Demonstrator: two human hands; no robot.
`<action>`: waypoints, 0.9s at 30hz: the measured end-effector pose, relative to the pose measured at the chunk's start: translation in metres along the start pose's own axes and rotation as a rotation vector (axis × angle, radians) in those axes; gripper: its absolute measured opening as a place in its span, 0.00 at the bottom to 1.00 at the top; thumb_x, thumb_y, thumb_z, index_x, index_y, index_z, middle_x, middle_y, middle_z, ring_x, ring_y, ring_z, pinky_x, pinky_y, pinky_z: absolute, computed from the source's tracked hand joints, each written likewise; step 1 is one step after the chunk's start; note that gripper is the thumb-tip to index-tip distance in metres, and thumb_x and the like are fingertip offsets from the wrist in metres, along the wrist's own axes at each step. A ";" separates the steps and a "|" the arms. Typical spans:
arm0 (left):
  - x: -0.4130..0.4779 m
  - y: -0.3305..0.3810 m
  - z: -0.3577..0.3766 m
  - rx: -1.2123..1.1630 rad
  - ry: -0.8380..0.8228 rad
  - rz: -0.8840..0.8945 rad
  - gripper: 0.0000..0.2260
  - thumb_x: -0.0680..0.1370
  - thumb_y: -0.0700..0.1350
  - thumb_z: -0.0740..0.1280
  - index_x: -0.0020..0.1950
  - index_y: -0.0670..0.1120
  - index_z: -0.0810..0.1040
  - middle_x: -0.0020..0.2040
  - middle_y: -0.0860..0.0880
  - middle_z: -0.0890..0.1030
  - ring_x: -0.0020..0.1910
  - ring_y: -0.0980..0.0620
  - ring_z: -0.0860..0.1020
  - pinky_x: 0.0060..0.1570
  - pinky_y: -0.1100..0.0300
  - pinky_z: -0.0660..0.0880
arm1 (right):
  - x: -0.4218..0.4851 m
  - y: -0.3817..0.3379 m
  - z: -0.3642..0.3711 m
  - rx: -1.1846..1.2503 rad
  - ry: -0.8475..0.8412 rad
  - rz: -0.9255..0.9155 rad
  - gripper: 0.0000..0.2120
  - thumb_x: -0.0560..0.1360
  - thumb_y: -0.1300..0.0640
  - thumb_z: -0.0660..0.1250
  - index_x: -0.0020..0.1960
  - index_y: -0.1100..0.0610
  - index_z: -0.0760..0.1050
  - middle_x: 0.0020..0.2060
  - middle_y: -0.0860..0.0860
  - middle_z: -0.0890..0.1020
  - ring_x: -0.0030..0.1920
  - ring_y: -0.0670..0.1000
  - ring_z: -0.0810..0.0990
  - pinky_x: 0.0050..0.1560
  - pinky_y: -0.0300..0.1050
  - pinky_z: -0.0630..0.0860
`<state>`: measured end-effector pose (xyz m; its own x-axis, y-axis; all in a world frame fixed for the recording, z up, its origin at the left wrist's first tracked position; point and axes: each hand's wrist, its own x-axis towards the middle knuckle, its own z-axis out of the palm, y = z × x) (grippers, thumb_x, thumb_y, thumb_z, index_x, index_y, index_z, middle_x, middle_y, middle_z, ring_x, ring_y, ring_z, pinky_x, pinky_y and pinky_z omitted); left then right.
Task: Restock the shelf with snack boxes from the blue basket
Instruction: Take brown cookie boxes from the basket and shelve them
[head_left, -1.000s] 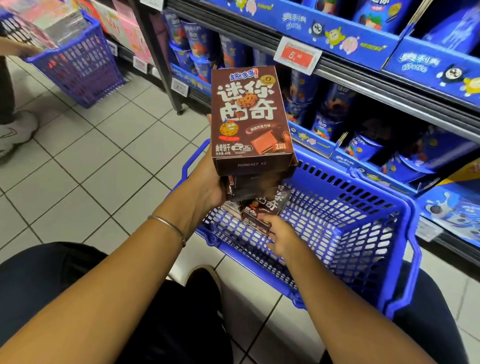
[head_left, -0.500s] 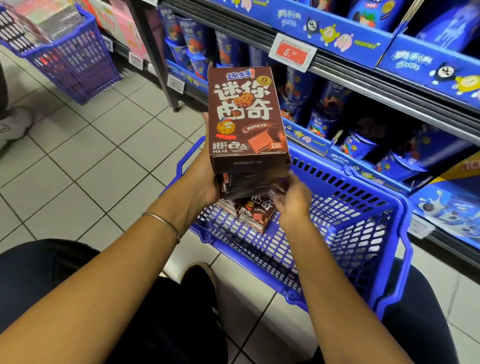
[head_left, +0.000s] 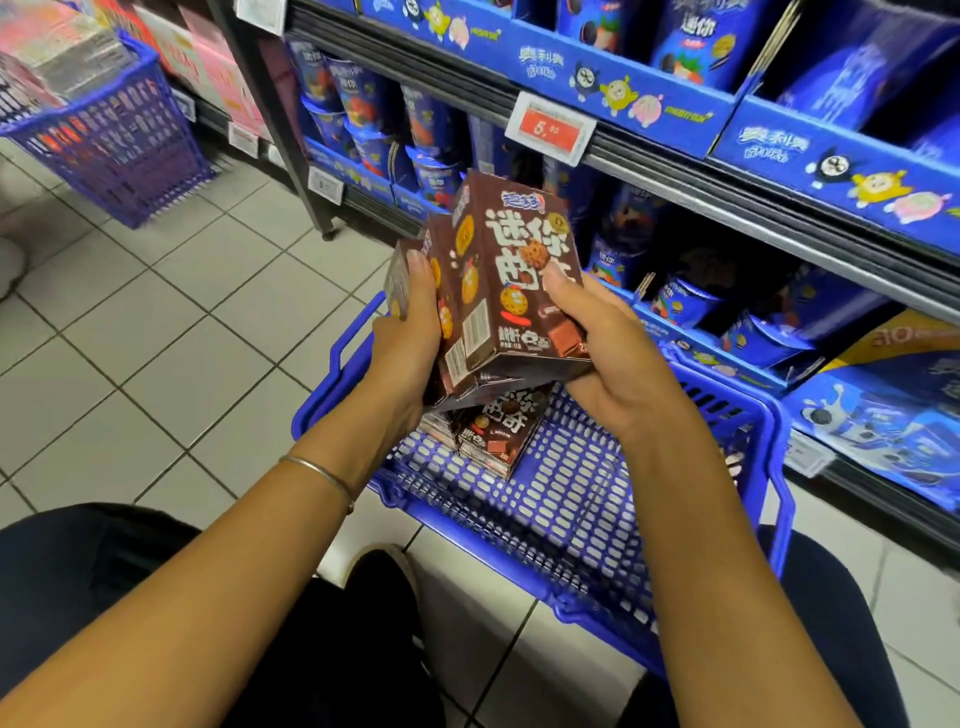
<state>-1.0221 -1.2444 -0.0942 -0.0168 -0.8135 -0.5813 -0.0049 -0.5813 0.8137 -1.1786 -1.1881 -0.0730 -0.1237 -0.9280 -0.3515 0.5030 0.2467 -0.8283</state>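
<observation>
While left hand (head_left: 410, 340) and right hand (head_left: 610, 356) clasp three snack boxes (head_left: 501, 317), at least two more lie in the blue basket (head_left: 576, 499).

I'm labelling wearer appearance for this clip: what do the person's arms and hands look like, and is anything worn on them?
Both forearms are bare, with no sleeves in view. The left hand and right hand wear no gloves, and no rings show. A thin silver-coloured bangle circles the left wrist; the right wrist is bare.

Right hand (head_left: 618, 364) up from basket (head_left: 571, 499), now gripping box stack (head_left: 493, 312); stack tilted, fanned.
</observation>
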 end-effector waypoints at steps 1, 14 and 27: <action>0.003 -0.001 0.001 0.032 0.006 0.015 0.50 0.70 0.81 0.58 0.80 0.46 0.69 0.61 0.44 0.86 0.49 0.46 0.89 0.43 0.49 0.87 | 0.000 0.001 -0.004 0.030 0.013 0.004 0.17 0.81 0.54 0.66 0.67 0.60 0.76 0.58 0.59 0.84 0.57 0.58 0.85 0.58 0.55 0.81; -0.028 0.017 0.006 0.167 0.014 0.083 0.37 0.75 0.73 0.68 0.74 0.48 0.73 0.58 0.51 0.87 0.47 0.58 0.88 0.39 0.65 0.83 | -0.034 -0.032 -0.007 0.168 0.065 0.244 0.14 0.73 0.47 0.70 0.54 0.53 0.86 0.55 0.56 0.86 0.54 0.58 0.85 0.59 0.62 0.79; -0.311 0.296 -0.005 0.135 -0.277 -0.086 0.55 0.60 0.73 0.80 0.79 0.51 0.64 0.66 0.47 0.83 0.56 0.47 0.87 0.50 0.51 0.86 | -0.234 -0.325 0.141 0.135 0.048 0.243 0.24 0.76 0.45 0.70 0.68 0.55 0.78 0.64 0.59 0.82 0.63 0.62 0.81 0.62 0.67 0.76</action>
<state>-1.0136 -1.1636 0.3270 -0.2820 -0.7155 -0.6391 -0.1506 -0.6249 0.7660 -1.1930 -1.0904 0.3400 -0.0242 -0.8313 -0.5552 0.6318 0.4177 -0.6530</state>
